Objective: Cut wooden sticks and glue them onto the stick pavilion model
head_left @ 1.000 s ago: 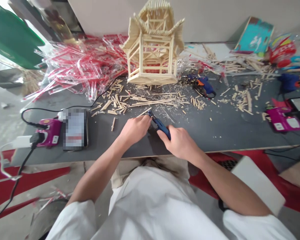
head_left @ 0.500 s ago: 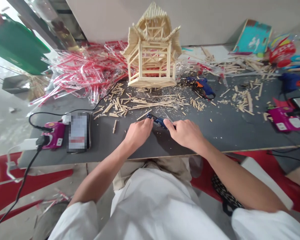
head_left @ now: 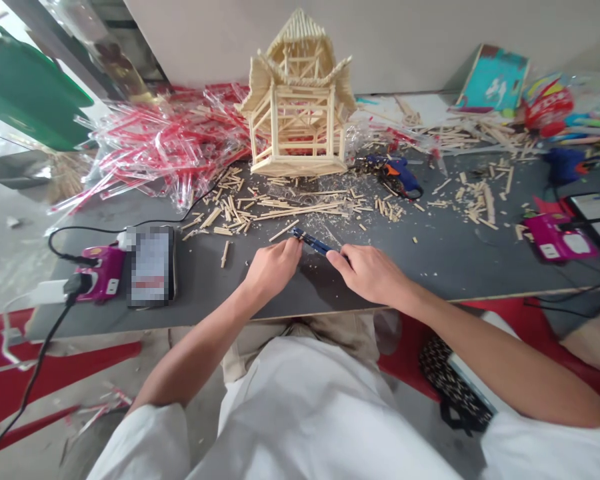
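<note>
My right hand is closed round the handles of a dark blue hand tool, whose jaws point left. Its handles lie close together. My left hand is pinched at the jaws, and whatever its fingertips hold is too small to make out. Just beyond the jaws, a thin wooden stick lies on the dark table. A pavilion model built of wooden sticks stands upright behind, with cut stick pieces scattered before it.
A phone and a purple power adapter lie left. Red and clear plastic wrappers pile at back left. A blue glue gun rests right of the model. Another purple adapter is at far right, with cables.
The tool's handles have drawn closer together in my right hand. My left hand remains at the jaws. The whole view has shifted slightly.
</note>
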